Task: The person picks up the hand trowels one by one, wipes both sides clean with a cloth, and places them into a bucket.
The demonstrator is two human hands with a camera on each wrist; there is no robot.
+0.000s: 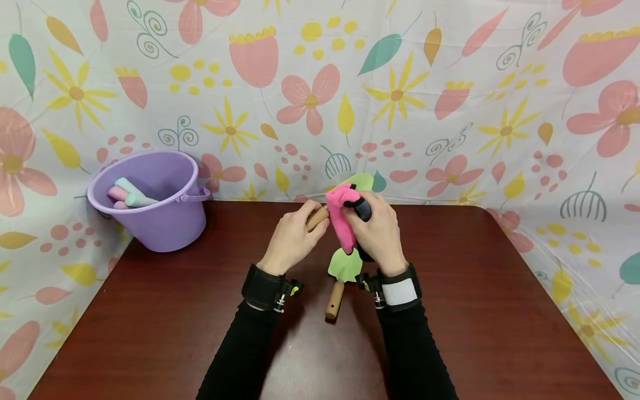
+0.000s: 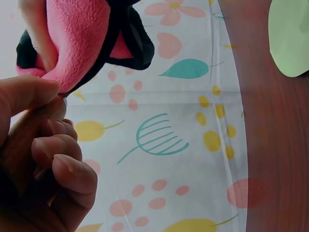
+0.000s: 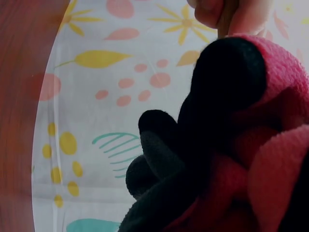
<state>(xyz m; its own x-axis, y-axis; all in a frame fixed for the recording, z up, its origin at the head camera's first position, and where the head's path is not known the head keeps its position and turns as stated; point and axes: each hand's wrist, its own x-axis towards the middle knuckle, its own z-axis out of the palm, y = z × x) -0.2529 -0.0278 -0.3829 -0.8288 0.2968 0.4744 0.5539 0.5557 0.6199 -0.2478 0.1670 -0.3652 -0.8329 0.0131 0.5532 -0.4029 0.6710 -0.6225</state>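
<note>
My left hand [image 1: 291,238] grips the wooden handle [image 1: 317,218] of a small hand tool with a light green blade [image 1: 363,180]. In my right hand [image 1: 381,232] is a pink and black fleece glove [image 1: 341,225], bunched against the tool where handle meets blade. Close up in the right wrist view, the glove [image 3: 222,72] shows black finger-like lobes and pink folds. The left wrist view has the left fingertips [image 2: 72,171] curled round the handle, right by the pink fleece. Below the hands, a second green trowel [image 1: 345,266] with a wooden handle lies on the table.
A purple bucket [image 1: 195,222] stands at the table's back left, with several pastel pink and mint rods [image 1: 137,199] inside. The dark red-brown table [image 1: 500,311] ends at a floral cloth backdrop [image 1: 435,128] hanging behind and at both sides.
</note>
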